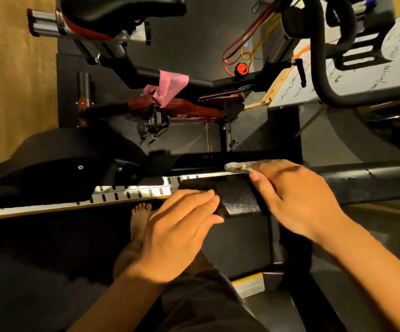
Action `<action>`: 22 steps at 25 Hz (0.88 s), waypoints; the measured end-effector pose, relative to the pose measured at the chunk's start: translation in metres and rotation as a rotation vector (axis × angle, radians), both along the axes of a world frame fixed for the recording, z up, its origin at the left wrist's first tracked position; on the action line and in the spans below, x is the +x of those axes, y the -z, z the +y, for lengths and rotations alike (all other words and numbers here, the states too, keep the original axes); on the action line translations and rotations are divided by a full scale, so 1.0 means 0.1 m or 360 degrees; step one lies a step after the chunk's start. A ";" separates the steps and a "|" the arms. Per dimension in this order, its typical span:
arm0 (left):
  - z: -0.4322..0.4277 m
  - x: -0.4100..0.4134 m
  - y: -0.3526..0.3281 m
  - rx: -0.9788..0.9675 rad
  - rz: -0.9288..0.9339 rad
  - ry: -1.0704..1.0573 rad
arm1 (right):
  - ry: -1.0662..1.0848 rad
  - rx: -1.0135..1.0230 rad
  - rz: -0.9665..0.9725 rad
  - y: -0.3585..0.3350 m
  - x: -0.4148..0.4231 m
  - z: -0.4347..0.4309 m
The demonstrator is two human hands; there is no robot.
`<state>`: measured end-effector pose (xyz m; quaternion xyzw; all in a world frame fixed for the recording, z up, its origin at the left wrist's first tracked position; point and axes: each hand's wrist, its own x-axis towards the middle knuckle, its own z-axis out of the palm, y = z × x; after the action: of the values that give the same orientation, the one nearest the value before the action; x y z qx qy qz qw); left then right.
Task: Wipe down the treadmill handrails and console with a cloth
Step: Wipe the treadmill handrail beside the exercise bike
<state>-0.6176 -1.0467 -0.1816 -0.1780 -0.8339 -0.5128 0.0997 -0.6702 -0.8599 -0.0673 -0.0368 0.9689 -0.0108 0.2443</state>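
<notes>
While the left hand point(182, 232) lies flat, fingers straight and together, its fingertips touch the near end of a black textured block point(238, 200) on the handrail point(361, 185). It grips nothing. The right hand point(297, 197) rests over the far side of the same block, fingers curled down onto a pale, crumpled cloth point(238, 167); the cloth is motion-blurred and sits at the top edge of the rail, pinned under the fingertips. The handrail is a dark round tube with a matte, slightly speckled finish, running off to the right. Below it runs a silver metal side rail point(122, 194) with rows of small slots, bright and smooth. A bare foot point(140, 224) stands on the dark belt beside that rail. Beyond, an exercise bike point(170, 101) with a red frame carries a pink band point(170, 86) draped over its black tube.
</notes>
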 end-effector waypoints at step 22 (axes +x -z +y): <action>-0.31 -0.40 -0.10 0.0023 -0.0304 -0.0014 | -0.0561 -0.0069 0.0548 0.57 0.47 -0.84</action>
<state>-0.6575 -1.0782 -0.1718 -0.1239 -0.8367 -0.5330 0.0230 -0.6235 -0.9434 -0.1247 -0.2119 0.9744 0.0178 0.0728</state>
